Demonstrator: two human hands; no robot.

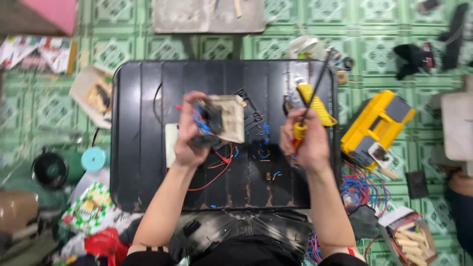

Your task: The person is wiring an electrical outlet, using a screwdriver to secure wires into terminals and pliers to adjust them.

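Above the black tray (138,148), the left hand (189,135) is clamping a light, stiff, wire-trailing switch box (224,118) by its edges, while the right hand (305,140) is fisting a yellow-handled tool (301,129).

Beside the black tray (148,148), the left hand (189,133) blurs and hides part of the wired board (227,117), while the right hand (305,140) covers the tool's yellow handle (299,130).
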